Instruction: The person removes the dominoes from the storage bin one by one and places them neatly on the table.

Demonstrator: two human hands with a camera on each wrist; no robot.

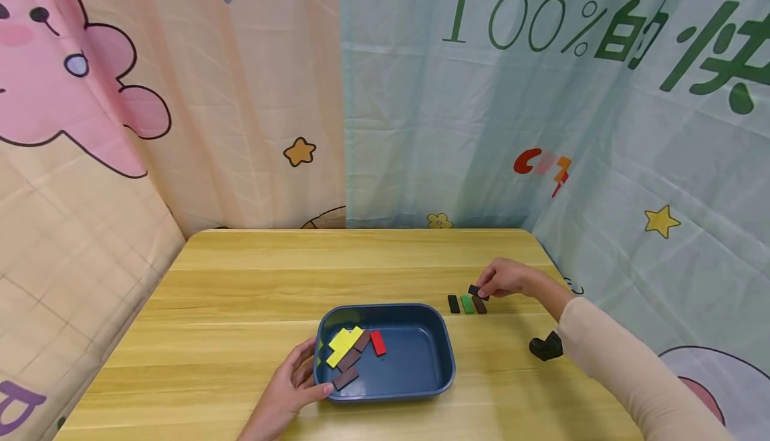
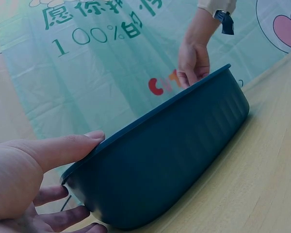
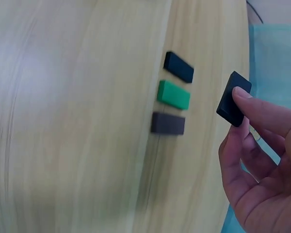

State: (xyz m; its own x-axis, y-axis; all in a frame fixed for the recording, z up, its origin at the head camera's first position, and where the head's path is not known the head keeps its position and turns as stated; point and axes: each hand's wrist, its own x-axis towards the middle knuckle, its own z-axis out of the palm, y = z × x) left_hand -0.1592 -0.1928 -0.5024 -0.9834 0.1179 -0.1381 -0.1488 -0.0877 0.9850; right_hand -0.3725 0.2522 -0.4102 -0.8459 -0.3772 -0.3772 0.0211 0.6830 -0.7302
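Note:
In the right wrist view my right hand (image 3: 266, 160) pinches a black domino (image 3: 234, 99) between thumb and fingers, held up over the table. Just beside it, a row of separate dominoes lies on the wood: a black one (image 3: 179, 67), a green one (image 3: 173, 94) and a dark brown one (image 3: 168, 124). My left hand (image 1: 289, 387) grips the left end of a dark blue plastic basin (image 1: 415, 361), thumb on the rim and fingers against the outer wall. Yellow dominoes (image 1: 344, 342), several brown dominoes (image 1: 346, 379) and a red domino (image 1: 377, 343) lie in the basin's left part.
The pale wooden table (image 1: 240, 294) holds the basin near its front middle. Printed curtains (image 1: 409, 127) hang right behind its far edge and along the sides. A small dark device (image 1: 546, 346) hangs by the right sleeve (image 1: 625, 361).

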